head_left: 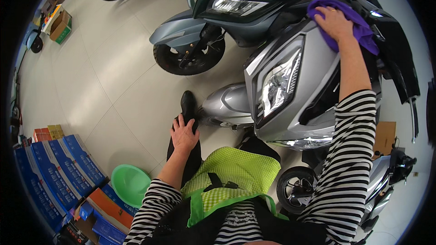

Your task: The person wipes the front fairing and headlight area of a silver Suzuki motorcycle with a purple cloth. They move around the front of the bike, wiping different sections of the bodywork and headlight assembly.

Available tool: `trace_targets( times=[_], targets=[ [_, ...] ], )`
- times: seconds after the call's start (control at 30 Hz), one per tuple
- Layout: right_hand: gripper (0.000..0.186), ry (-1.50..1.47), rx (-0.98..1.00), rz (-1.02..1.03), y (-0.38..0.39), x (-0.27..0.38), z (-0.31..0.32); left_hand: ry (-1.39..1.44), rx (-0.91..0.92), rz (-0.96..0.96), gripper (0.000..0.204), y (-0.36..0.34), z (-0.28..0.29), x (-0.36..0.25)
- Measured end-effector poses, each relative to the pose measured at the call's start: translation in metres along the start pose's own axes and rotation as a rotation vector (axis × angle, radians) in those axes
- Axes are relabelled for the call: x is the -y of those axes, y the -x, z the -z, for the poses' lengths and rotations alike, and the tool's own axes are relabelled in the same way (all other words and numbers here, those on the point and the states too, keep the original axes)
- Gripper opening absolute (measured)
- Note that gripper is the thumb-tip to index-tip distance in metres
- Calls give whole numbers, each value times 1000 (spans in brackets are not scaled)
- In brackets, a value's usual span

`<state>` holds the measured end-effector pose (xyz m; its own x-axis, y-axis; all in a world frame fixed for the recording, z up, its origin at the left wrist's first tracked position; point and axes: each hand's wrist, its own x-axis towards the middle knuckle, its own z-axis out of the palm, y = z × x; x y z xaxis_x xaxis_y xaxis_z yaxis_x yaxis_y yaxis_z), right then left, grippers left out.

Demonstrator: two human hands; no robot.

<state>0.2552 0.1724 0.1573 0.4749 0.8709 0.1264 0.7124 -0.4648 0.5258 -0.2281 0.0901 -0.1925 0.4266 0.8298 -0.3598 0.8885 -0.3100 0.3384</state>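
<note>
While the right hand [335, 22] lies flat with fingers spread on a purple cloth [359, 22], pressing it against the upper front panel of a silver scooter [313, 59], the left hand [184, 134] rests open, palm down, on the person's own black-trousered knee [193, 149]. That cloth is bunched beneath and beyond the palm, spilling toward the scooter's dark handlebar area (its far edge hangs over the panel's right side). Just below the cloth sits the scooter's angular headlight [279, 81], and its front wheel [296, 188] shows near the striped right sleeve. A green checked apron [234, 172] covers the lap. Behind stands a blue-grey scooter [227, 13]. On the tiled floor [113, 72] to the left lie a green plastic basin [130, 183] and stacked blue cartons [59, 168].
</note>
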Motion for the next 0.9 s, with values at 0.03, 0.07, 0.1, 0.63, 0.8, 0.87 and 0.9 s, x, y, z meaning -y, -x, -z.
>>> trace_targets(
  times=[0.03,0.07,0.1,0.63,0.8,0.87,0.9],
  targets=[
    [49,-9,-12,-18,-9,2,-3,8,0,-6,52,-1,0,0],
    [49,8,10,-66,-16,7,-4,10,1,-7,51,-1,1,0],
    [49,29,60,-61,-24,13,-4,10,6,-4,51,-2,1,-1],
    [42,369,613,203,-26,168,-62,-1,-8,5,49,-5,-2,-1],
    [39,363,536,298,11,192,-71,20,35,3,49,-3,-1,-3],
    [41,307,528,381,34,206,-71,8,51,12,50,-2,0,-3],
    [45,306,489,402,48,214,-72,13,58,19,49,-1,0,-3]
  ],
)
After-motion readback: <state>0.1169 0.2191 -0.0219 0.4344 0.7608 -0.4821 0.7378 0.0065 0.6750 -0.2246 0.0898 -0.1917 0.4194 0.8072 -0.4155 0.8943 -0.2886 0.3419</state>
